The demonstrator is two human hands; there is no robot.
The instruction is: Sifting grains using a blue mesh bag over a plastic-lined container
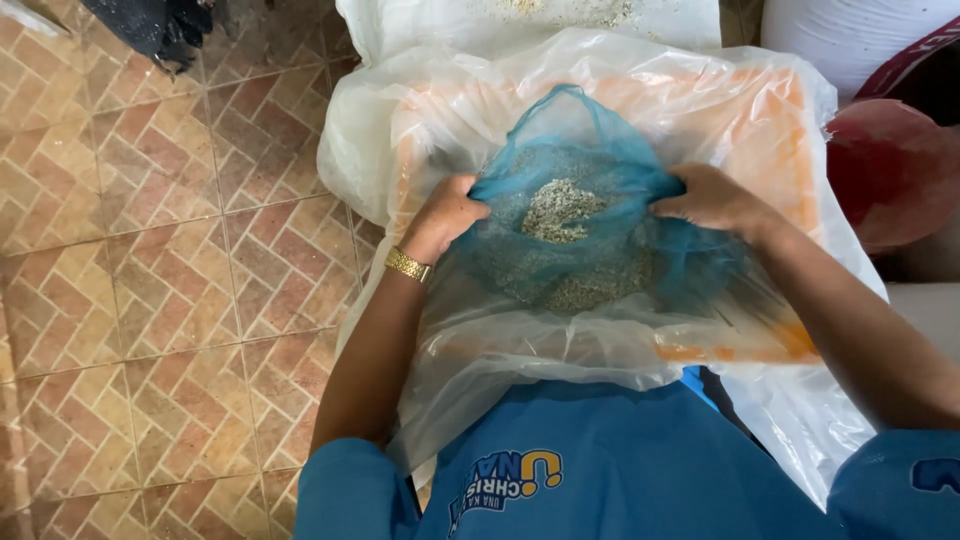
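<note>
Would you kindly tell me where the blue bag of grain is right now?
In the head view, the blue bag sits centre frame, gripped between left hand and right hand, over the clear plastic sheet.

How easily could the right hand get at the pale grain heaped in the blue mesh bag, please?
Probably easily: the right hand grips the blue mesh bag at its open mouth, and the grain lies uncovered beside it.

Both bare arms reach forward from short blue sleeves, elbows bent and spread. The left hand [447, 212], a gold band at its wrist, is curled into a closed grip, knuckles up. The right hand [712, 198] mirrors it, fingers [668, 206] pinched tight, well apart from the left at the same height.
</note>
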